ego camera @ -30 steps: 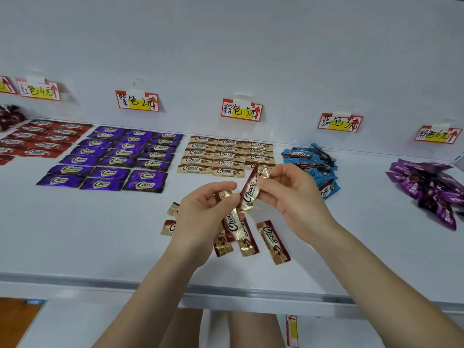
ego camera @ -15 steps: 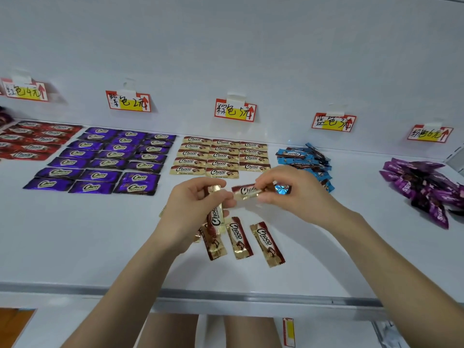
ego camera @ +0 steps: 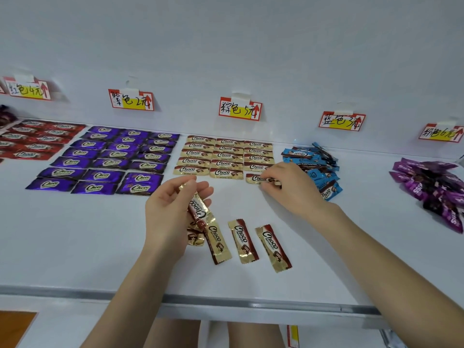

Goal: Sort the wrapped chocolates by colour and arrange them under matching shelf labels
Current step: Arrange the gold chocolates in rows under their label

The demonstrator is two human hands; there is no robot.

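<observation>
Pinching: R hand [ego camera: 291, 189], gold choc [ego camera: 256, 178] now down at grid's [ego camera: 226, 156] front-right corner.
L hand [ego camera: 170, 212]: grips 2nd choc [ego camera: 198, 209].
Shelf [ego camera: 75, 234] front-left: open room.

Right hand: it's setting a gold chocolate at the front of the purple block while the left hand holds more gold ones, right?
No. The head view shows the right hand setting the gold chocolate at the front of the gold block, not the purple block. The left hand does hold more gold ones.
</observation>
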